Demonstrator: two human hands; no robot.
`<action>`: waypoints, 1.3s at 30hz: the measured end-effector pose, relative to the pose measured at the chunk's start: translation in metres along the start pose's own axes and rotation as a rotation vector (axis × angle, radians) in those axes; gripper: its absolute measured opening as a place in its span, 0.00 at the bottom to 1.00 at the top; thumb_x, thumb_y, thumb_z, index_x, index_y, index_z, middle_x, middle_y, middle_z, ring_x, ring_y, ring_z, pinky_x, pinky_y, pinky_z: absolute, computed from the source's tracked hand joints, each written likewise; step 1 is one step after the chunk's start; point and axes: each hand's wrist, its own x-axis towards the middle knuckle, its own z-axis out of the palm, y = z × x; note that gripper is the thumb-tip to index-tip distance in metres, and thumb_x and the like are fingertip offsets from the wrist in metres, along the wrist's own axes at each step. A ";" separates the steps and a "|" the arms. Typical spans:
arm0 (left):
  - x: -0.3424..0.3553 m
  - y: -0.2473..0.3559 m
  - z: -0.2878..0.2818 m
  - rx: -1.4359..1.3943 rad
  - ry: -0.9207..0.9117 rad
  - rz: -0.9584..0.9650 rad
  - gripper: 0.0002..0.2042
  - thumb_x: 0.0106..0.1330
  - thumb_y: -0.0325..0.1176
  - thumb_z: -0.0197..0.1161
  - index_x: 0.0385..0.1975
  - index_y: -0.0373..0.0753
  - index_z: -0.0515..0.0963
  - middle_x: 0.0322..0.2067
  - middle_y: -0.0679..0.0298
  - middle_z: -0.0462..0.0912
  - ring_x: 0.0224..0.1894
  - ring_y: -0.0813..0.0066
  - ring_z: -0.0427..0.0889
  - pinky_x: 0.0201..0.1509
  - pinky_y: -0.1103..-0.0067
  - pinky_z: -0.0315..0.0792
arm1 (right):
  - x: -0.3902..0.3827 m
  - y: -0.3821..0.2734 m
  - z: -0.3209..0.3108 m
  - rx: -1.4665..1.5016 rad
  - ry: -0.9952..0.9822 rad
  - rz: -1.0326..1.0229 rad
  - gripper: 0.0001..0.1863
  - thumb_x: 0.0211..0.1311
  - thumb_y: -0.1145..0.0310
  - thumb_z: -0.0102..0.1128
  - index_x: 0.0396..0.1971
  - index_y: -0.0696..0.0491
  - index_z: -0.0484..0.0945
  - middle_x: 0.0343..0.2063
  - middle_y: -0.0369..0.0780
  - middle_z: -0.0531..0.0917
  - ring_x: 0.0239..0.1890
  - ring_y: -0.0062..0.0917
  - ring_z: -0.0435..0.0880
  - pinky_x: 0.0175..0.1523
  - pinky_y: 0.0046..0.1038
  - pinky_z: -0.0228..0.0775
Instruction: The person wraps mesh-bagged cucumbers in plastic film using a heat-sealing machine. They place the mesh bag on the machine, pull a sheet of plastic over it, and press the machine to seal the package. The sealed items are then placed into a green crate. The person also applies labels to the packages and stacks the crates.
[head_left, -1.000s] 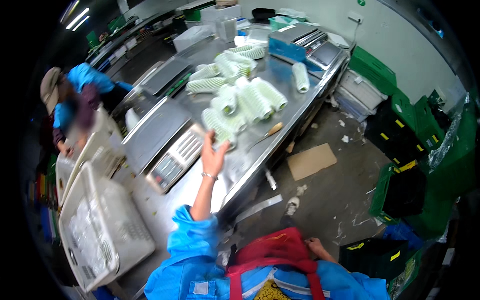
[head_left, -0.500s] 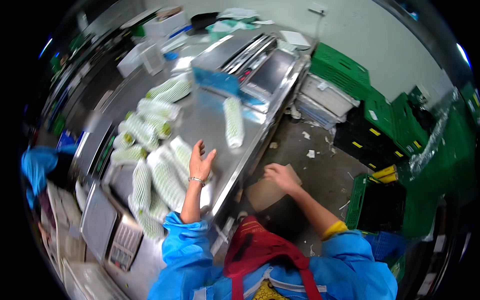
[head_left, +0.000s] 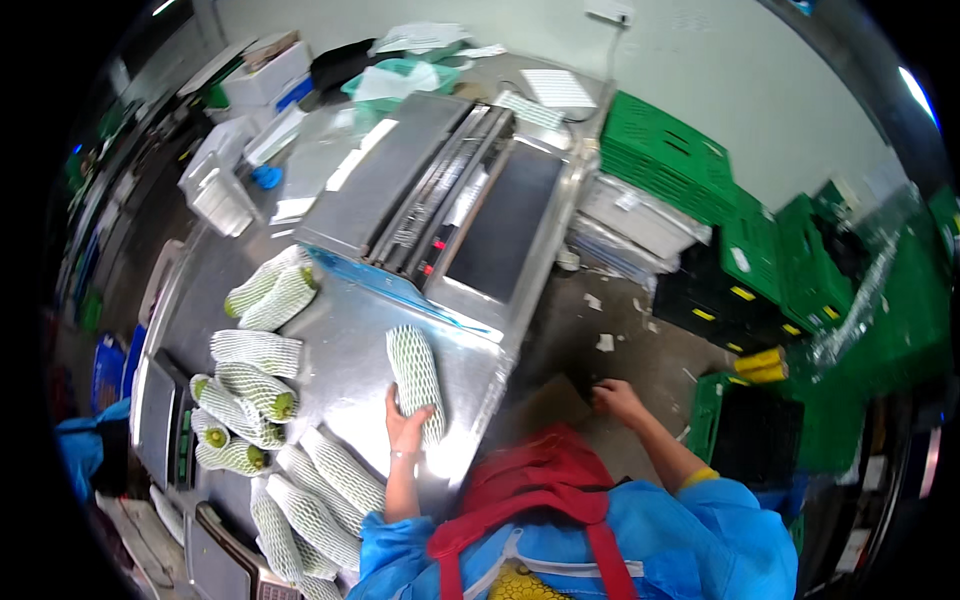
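Observation:
My left hand (head_left: 405,432) is wrapped round the near end of a long green gourd (head_left: 411,365) in a white foam net, which lies on the steel table (head_left: 345,400). Its thumb is on the right side and its fingers are on the left. To the left, several more netted gourds (head_left: 325,520) lie in a loose row, some with green stem ends showing. My right hand (head_left: 618,400) hangs off the table's right side above the floor, fingers curled. Whatever it may hold is too small to make out. Beside it is a brown cardboard piece (head_left: 552,405), partly dark and blurred.
A metal wrapping machine (head_left: 410,200) with rollers and a dark plate stands beyond the gourds. Green crates (head_left: 665,150) are stacked at right, with black crates (head_left: 705,290) nearer. A scale (head_left: 215,555) sits at lower left. Paper scraps (head_left: 605,342) litter the floor.
The view has shifted toward the table's far end. My left hand, spread and apart from the single gourd before, has reached it and closed on its near end. My right hand stays off the table's side.

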 end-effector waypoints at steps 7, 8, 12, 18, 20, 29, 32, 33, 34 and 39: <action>-0.012 0.053 -0.025 -0.436 0.425 0.012 0.37 0.49 0.32 0.59 0.62 0.34 0.52 0.44 0.57 0.75 0.41 0.69 0.77 0.47 0.76 0.72 | 0.081 -0.004 -0.059 0.079 -0.016 0.158 0.12 0.61 0.65 0.51 0.37 0.58 0.73 0.23 0.40 0.79 0.24 0.26 0.80 0.27 0.25 0.71; 0.007 0.052 -0.045 -0.158 0.447 0.143 0.39 0.49 0.34 0.61 0.63 0.33 0.52 0.46 0.55 0.74 0.43 0.69 0.77 0.49 0.77 0.70 | 0.097 -0.009 -0.068 0.068 -0.062 0.162 0.12 0.62 0.64 0.51 0.37 0.58 0.73 0.23 0.40 0.78 0.24 0.27 0.80 0.27 0.26 0.71; 0.078 0.193 -0.010 0.315 0.367 0.485 0.47 0.33 0.41 0.63 0.60 0.30 0.57 0.54 0.47 0.67 0.54 0.58 0.70 0.58 0.73 0.63 | 0.161 -0.064 -0.104 -0.237 -0.224 -0.035 0.14 0.60 0.65 0.53 0.38 0.61 0.74 0.23 0.38 0.78 0.26 0.21 0.77 0.30 0.24 0.67; 0.216 0.272 0.047 0.804 0.174 0.573 0.43 0.35 0.39 0.67 0.59 0.37 0.61 0.54 0.50 0.69 0.56 0.59 0.69 0.59 0.71 0.62 | 0.234 -0.136 -0.172 -0.396 -0.176 -0.131 0.15 0.56 0.65 0.53 0.36 0.61 0.75 0.27 0.39 0.79 0.29 0.22 0.76 0.33 0.26 0.67; 0.242 0.267 0.063 0.913 0.085 0.553 0.42 0.35 0.39 0.68 0.59 0.41 0.62 0.54 0.51 0.70 0.56 0.58 0.69 0.59 0.71 0.63 | 0.264 -0.145 -0.193 -0.383 -0.185 -0.074 0.15 0.55 0.65 0.54 0.36 0.61 0.75 0.25 0.38 0.77 0.27 0.23 0.74 0.32 0.27 0.66; 0.268 0.265 0.099 1.151 0.041 0.630 0.48 0.36 0.49 0.72 0.62 0.53 0.55 0.60 0.63 0.62 0.62 0.60 0.58 0.59 0.59 0.54 | 0.334 -0.123 -0.175 -0.400 -0.324 0.043 0.13 0.55 0.66 0.53 0.35 0.59 0.74 0.29 0.43 0.75 0.28 0.29 0.73 0.31 0.33 0.65; 0.240 0.248 0.083 0.977 0.208 0.627 0.44 0.38 0.48 0.71 0.60 0.47 0.58 0.58 0.59 0.64 0.60 0.57 0.62 0.59 0.64 0.58 | 0.340 -0.147 -0.125 -0.525 -0.385 0.010 0.13 0.55 0.67 0.52 0.37 0.59 0.74 0.31 0.45 0.75 0.30 0.32 0.74 0.33 0.35 0.66; 0.236 0.241 0.077 0.910 0.196 0.619 0.43 0.40 0.48 0.70 0.60 0.45 0.59 0.57 0.58 0.65 0.58 0.56 0.63 0.59 0.66 0.60 | 0.341 -0.154 -0.119 -0.559 -0.393 -0.007 0.13 0.55 0.67 0.51 0.38 0.58 0.74 0.32 0.45 0.75 0.31 0.33 0.74 0.33 0.35 0.67; 0.231 0.234 0.070 0.907 0.177 0.611 0.42 0.41 0.46 0.70 0.59 0.43 0.60 0.56 0.57 0.65 0.57 0.56 0.65 0.59 0.68 0.61 | 0.340 -0.156 -0.109 -0.572 -0.397 -0.021 0.13 0.55 0.68 0.51 0.39 0.58 0.74 0.33 0.46 0.75 0.31 0.34 0.75 0.34 0.36 0.67; 0.216 0.232 0.074 0.853 0.209 0.674 0.40 0.43 0.45 0.69 0.59 0.43 0.60 0.55 0.56 0.66 0.56 0.55 0.66 0.59 0.68 0.62 | 0.346 -0.152 -0.125 -0.650 -0.426 -0.188 0.15 0.56 0.69 0.49 0.42 0.58 0.73 0.38 0.49 0.76 0.35 0.39 0.76 0.37 0.39 0.69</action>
